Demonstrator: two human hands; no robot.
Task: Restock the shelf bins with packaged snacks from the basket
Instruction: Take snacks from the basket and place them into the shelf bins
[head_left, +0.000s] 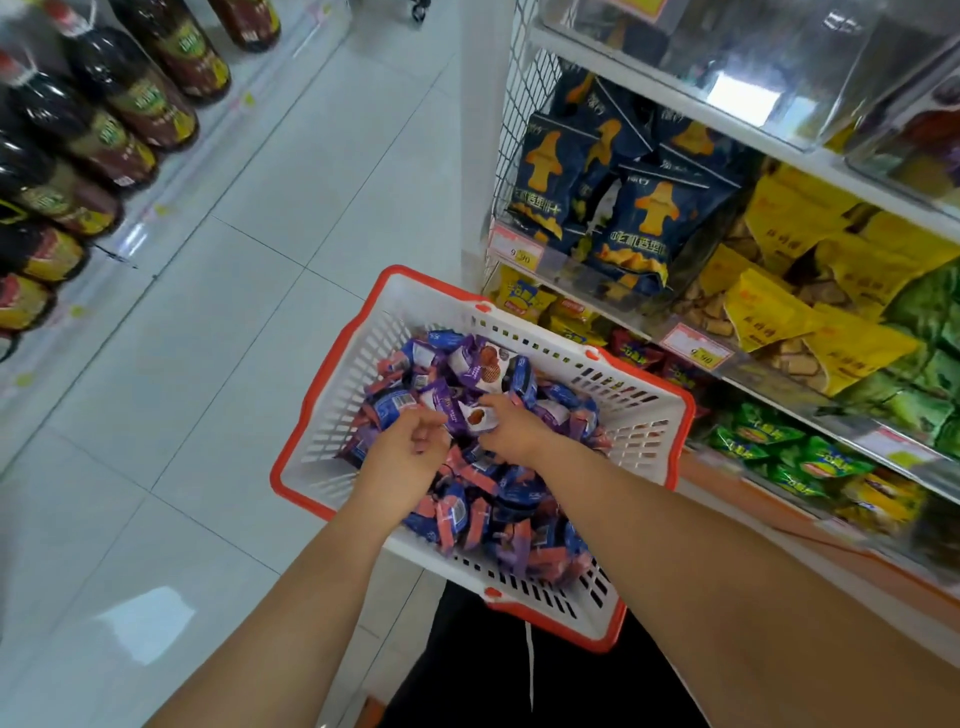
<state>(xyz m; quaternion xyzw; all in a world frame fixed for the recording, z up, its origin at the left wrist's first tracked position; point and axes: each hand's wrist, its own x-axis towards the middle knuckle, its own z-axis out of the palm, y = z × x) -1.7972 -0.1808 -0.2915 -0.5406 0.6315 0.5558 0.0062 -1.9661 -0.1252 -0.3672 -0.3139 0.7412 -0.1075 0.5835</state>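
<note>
**Both hands in the snack basket, aisle floor beside the shelf**

White slotted plastic basket with an orange-red rim (641, 415) sits on the pale tiled floor (270, 218), just beside the white metal shelf unit (670, 70) on the right. Basket holds a loose heap of small blue, purple and pink wrapped snack packets (511, 491).

Left hand (402, 449): down in the heap near the basket's left side, fingers curled, apparently round a blue packet (390, 408) at the fingertips. Grip partly hidden; contact looks real but not fully clear.

Right hand (511, 428): just beside the left, fingers bent down onto a white-and-purple packet with a brown biscuit picture (475, 418). Pinching it, as far as can be seen.

Shelf contents: dark blue snack bags with yellow figures (634, 218) on one tier, yellow bags (779, 306) next to them, green packets (789, 457) on the tier below. Price tags (517, 252) on the shelf edges. Clear plastic bins (769, 62) on the top tier, contents blurred.

Across the aisle, left: a row of dark bottles with yellow-and-red labels (98, 140).
</note>
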